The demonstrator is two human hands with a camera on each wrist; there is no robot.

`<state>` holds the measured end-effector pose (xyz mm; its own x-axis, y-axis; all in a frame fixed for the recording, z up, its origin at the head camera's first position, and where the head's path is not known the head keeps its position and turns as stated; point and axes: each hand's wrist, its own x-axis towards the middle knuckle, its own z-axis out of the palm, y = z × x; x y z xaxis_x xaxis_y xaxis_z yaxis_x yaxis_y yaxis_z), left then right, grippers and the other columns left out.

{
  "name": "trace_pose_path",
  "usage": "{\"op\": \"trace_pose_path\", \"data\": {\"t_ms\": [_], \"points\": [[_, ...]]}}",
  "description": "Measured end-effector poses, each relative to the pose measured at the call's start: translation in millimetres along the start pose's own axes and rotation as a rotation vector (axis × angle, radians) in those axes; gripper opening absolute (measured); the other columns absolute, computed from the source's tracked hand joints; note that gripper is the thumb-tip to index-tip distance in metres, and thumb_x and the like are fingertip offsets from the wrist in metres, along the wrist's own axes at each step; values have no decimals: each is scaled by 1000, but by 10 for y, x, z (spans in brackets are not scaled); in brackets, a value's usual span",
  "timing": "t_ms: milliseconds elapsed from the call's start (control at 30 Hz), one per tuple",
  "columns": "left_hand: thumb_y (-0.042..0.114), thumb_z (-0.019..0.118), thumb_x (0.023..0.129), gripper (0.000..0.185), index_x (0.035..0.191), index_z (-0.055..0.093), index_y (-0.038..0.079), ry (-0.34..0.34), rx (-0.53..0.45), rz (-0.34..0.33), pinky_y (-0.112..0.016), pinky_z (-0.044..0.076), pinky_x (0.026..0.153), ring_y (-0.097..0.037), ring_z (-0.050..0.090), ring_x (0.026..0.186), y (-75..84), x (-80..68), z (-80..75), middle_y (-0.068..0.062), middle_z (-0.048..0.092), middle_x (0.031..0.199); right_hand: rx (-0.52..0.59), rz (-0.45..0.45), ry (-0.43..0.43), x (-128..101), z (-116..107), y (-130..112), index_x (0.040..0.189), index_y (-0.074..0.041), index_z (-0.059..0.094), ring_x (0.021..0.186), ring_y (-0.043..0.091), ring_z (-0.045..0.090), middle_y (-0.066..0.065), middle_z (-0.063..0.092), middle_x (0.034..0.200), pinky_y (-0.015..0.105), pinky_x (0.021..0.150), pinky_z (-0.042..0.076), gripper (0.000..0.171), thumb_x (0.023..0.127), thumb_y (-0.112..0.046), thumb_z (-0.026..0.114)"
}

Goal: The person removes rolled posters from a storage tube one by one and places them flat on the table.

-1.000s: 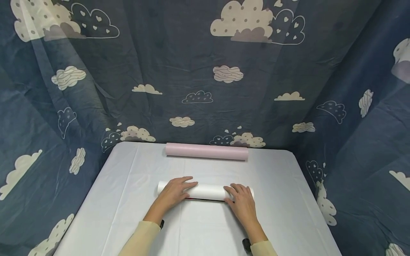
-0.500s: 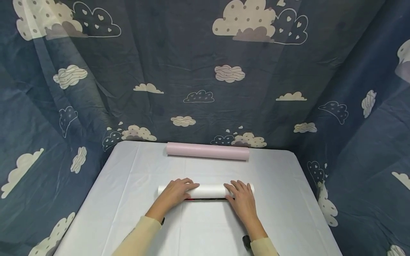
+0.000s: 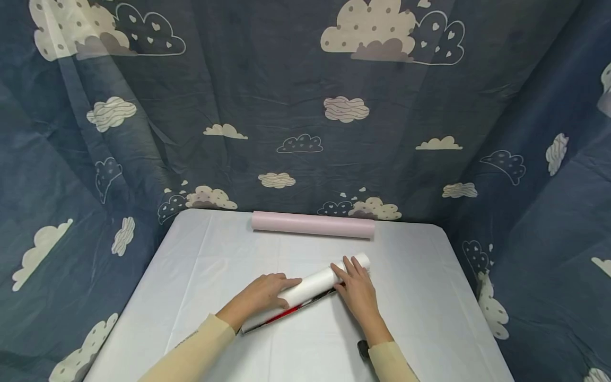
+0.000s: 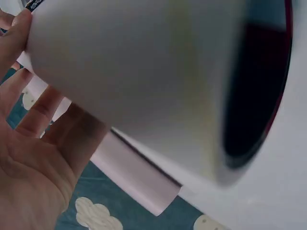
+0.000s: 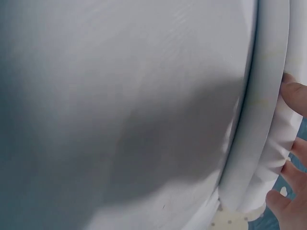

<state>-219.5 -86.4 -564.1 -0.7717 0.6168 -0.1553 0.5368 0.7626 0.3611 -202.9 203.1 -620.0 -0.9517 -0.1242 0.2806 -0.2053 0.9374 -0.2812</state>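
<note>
1. I see the white roll [image 3: 305,289] lying on the tabletop [image 3: 420,297], slanted: its far end points up and to the right, its near end down and to the left, near the middle of the surface.
2. My left hand [image 3: 267,294] lies over the roll's near-left half. Its grip is loosely curved over the top of the roll, with the fingers [image 3: 288,284] reaching along the paper; I cannot tell whether the thumb wraps underneath.
3. The left wrist view shows the open end of the roll [image 4: 254,91] close up, dark inside with a red rim, and the palm of the left hand [image 4: 33,158] spread beside it, fingertips touching the white outer face.
4. My right hand [image 3: 358,292] rests on the roll near its far-right end. Its grip is spread, with straight fingers [image 3: 346,270] pressing flat on the paper.
5. The right wrist view shows the roll's curved white edge [image 5: 259,120] and the right fingertips [image 5: 295,98] touching it at the frame's right side.
6. A strip of red and black [image 3: 286,313] shows along the roll's lower edge, between the two hands and toward the near end.
7. A pink roll [image 3: 312,224] lies straight across the far edge of the tabletop, well apart from the white one.
8. A dark blue cloth with cloud prints [image 3: 305,106] hangs behind and to both sides.
9. Pale yellow sleeves [image 3: 191,353] cover both forearms.
</note>
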Motion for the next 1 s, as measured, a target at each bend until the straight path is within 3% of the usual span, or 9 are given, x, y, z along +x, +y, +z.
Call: {"op": "trace_pose_path", "data": {"t_ms": [133, 300, 433, 533, 633, 733, 800, 900, 1000], "points": [[40, 86, 87, 78, 157, 54, 31, -29, -141, -41, -30, 52, 73, -10, 61, 87, -2, -64, 67, -3, 72, 119, 19, 4, 10, 14, 24, -10, 145, -25, 67, 156, 40, 41, 17, 50, 163, 62, 123, 40, 61, 87, -27, 86], [36, 86, 89, 79, 159, 50, 31, -36, -391, -102, -30, 55, 66, -10, 62, 85, 20, -183, 182, -4, 72, 117, 112, 51, 5, -16, 62, -36, 149, -22, 64, 158, 44, 35, 20, 43, 167, 63, 120, 42, 64, 89, -32, 85], [34, 84, 91, 79, 161, 48, 26, -5, -511, -157, -34, 58, 67, -14, 65, 88, 84, -291, 307, -7, 73, 118, 236, 142, -17, -99, 106, -88, 152, -21, 61, 161, 44, 28, 19, 33, 173, 66, 114, 47, 66, 92, -35, 84], [33, 85, 91, 79, 161, 49, 23, 46, -559, -207, -40, 60, 71, -20, 68, 94, 167, -364, 394, -14, 73, 123, 293, 203, -20, -169, 132, -152, 152, -22, 60, 155, 44, 39, 20, 38, 170, 64, 106, 53, 65, 93, -34, 83], [31, 85, 90, 80, 160, 49, 20, 100, -604, -243, -44, 61, 72, -25, 70, 99, 268, -421, 465, -19, 73, 125, 310, 238, -16, -208, 134, -226, 149, -20, 63, 120, 36, 65, 19, 62, 142, 50, 85, 59, 62, 92, -31, 83], [30, 84, 91, 79, 160, 49, 16, 152, -639, -258, -45, 61, 73, -26, 69, 99, 365, -458, 539, -19, 73, 120, 338, 266, -62, -213, 97, -302, 149, -19, 63, 77, 20, 57, 7, 66, 100, 33, 63, 45, 61, 93, -30, 82], [30, 83, 91, 79, 160, 48, 15, 179, -668, -270, -44, 61, 72, -25, 68, 97, 420, -473, 588, -17, 72, 116, 382, 270, -126, -216, 60, -349, 151, -18, 60, 66, 13, 48, 0, 61, 83, 28, 59, 39, 62, 93, -28, 80], [30, 83, 91, 80, 161, 47, 14, 212, -711, -297, -48, 63, 73, -26, 69, 98, 498, -482, 663, -17, 72, 115, 434, 266, -225, -235, 13, -412, 157, -17, 53, 60, 10, 44, -5, 55, 72, 25, 57, 36, 67, 94, -24, 76], [31, 83, 92, 81, 162, 45, 13, 235, -761, -312, -55, 64, 75, -34, 71, 106, 581, -476, 732, -25, 70, 123, 448, 252, -284, -264, -7, -469, 162, -14, 45, 56, 12, 43, -2, 54, 65, 27, 52, 36, 72, 95, -20, 71]]}}
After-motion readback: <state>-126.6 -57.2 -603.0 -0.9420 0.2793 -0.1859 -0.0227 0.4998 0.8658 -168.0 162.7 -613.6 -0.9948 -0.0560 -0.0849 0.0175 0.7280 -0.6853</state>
